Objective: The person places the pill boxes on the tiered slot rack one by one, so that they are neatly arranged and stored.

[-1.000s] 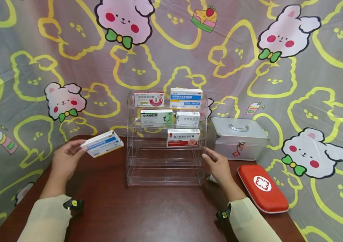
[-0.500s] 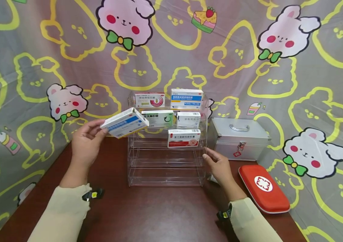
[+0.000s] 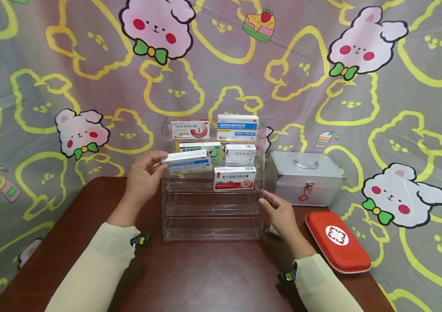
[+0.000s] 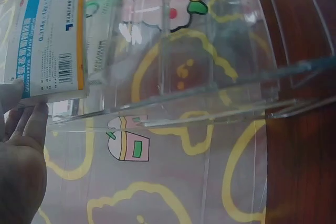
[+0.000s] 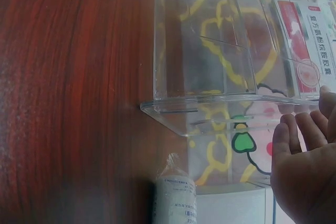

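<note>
My left hand (image 3: 143, 177) pinches the left end of a white medicine box (image 3: 188, 163) with a blue stripe and orange edge. The box is tilted slightly and held in front of the third tier of a clear acrylic display rack (image 3: 212, 234). It partly hides a green-and-white medicine box (image 3: 215, 152) on the tier above. In the left wrist view, the thumb lies over the end of the held box (image 4: 52, 45), with fingers beneath. My right hand (image 3: 280, 215) holds the rack's right side edge, thumb at the front and fingers along the outside.
On the rack stand a red-and-white box (image 3: 190, 129), a blue-striped box (image 3: 237, 127), a small white box (image 3: 239, 154) and a red-banded box (image 3: 234, 179). Right of it are a silver case (image 3: 304, 180), a red first-aid pouch (image 3: 338, 255) and a plastic-wrapped roll (image 5: 176, 198).
My left hand has carried the blue-striped medicine box rightward from beside the rack to in front of its third tier, levelling it somewhat. The right hand has stayed at the rack's edge.
</note>
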Demonstrator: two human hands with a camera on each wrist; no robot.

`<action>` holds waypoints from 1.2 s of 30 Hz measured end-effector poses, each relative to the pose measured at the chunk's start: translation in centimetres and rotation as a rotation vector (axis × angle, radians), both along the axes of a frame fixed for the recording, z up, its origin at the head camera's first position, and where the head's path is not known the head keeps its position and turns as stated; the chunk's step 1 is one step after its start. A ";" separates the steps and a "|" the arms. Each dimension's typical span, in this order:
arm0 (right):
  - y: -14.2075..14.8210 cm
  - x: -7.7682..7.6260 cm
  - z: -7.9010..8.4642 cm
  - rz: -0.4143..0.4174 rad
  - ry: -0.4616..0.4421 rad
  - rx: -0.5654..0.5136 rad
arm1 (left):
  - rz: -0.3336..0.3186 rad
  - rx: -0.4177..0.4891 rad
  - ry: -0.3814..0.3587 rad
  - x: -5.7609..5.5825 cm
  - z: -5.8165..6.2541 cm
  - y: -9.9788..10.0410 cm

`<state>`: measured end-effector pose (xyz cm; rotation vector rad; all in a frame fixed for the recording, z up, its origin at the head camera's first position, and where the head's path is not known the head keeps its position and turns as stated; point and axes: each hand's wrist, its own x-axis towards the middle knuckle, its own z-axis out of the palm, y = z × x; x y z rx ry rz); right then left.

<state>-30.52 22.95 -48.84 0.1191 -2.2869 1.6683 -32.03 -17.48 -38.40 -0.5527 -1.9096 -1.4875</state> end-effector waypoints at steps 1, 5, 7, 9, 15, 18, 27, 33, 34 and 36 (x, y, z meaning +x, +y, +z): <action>0.0 0.0 0.0 0.000 -0.002 0.001 | 0.013 -0.033 0.016 -0.1 0.0 0.0; 0.0 -0.1 -0.1 -0.006 -0.015 0.010 | 0.050 -0.186 0.085 -0.4 -0.1 -0.1; 0.0 -0.2 -0.1 -0.008 -0.020 0.014 | 0.073 -0.267 0.109 -0.5 -0.1 -0.1; 0.1 -0.3 0.0 -0.008 -0.024 0.015 | 0.092 -0.329 0.120 -0.5 0.0 0.0; 0.1 -0.3 0.0 -0.002 -0.008 0.008 | 0.141 -0.448 0.107 -0.5 0.1 0.3; 0.0 -0.2 0.0 0.001 0.004 0.002 | 0.163 -0.479 0.089 -0.4 0.2 0.4; 0.0 -0.3 0.1 0.014 -0.004 -0.016 | 0.239 -0.616 -0.036 0.0 0.6 0.9; -0.1 -0.3 0.2 0.020 -0.024 -0.026 | 0.305 -0.728 -0.014 0.5 0.9 1.8; -0.1 -0.2 0.1 0.022 -0.024 -0.027 | 0.314 -0.739 -0.004 0.4 0.7 1.9; -0.1 -0.2 0.1 0.023 -0.022 -0.029 | 0.323 -0.750 0.017 0.4 0.5 2.1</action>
